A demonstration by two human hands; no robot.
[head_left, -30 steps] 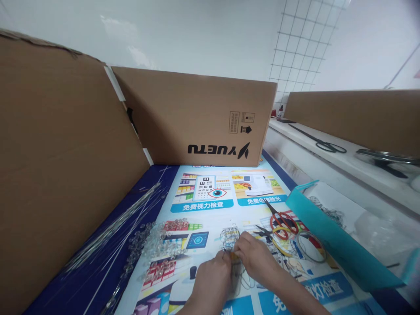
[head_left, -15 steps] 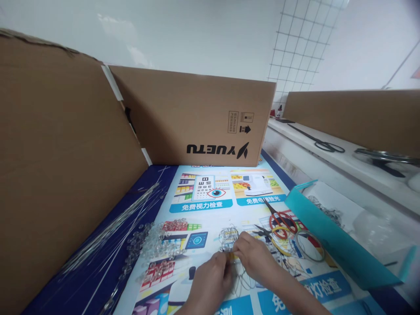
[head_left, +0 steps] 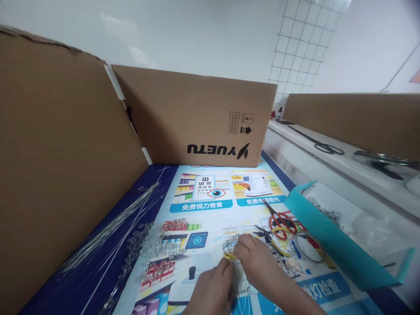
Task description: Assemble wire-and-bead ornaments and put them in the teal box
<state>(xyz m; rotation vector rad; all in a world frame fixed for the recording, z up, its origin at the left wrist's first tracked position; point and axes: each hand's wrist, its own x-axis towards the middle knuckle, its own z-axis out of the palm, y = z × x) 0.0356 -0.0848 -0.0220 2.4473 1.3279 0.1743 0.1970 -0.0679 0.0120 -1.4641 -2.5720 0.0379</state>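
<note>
A tangled piece of thin bent wire (head_left: 231, 243) lies at the fingertips of both hands, low in the middle of the head view. My left hand (head_left: 212, 286) is closed, thumb and fingers pinched on the wire's near side. My right hand (head_left: 257, 264) grips the wire from the right, its fingers curled together. More thin wire loops (head_left: 243, 302) show below and between the hands. The fingers cover the exact spots where they hold it. Just right of my right hand lie yellow-handled pliers or snips (head_left: 278, 246) and red-handled scissors (head_left: 282, 224).
Clear beads (head_left: 157, 243) are spread on the printed mat (head_left: 210, 218) at left. Long straight wires (head_left: 111, 234) lie beyond them. A roll of clear tape (head_left: 309, 246) sits beside a teal box (head_left: 331, 236) at right. Cardboard panels (head_left: 170, 113) stand behind and left.
My left hand has shifted slightly down and rightward, with its fingertips turned. My right hand stays nearly in place. The wire tangle beyond the fingers has dropped and looks smaller.
</note>
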